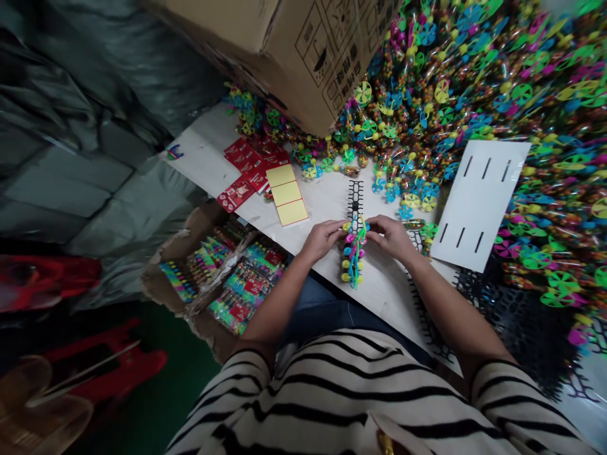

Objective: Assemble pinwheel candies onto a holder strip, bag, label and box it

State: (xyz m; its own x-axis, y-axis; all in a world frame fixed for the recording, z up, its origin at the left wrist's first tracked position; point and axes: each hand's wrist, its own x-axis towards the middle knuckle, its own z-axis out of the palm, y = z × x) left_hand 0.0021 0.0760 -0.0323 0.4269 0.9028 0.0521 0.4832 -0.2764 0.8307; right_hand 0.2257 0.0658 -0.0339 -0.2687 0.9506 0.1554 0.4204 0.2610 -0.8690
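Observation:
A black plastic lattice strip lies upright in the picture on the white table, its lower part covered by a row of small colourful toys in yellow, pink, blue and green. My left hand pinches the row's upper left edge, fingertips at a yellow piece. On the opposite side, my right hand has its thumb and fingers closed at the upper right edge, near a blue piece. The exact parts between the fingertips are small and partly hidden.
A large pile of candy-filled toys covers the back and right. A cardboard box stands behind. Red cards, a yellow card sheet and a slotted white board lie around. Below left sits an open carton of packed toys.

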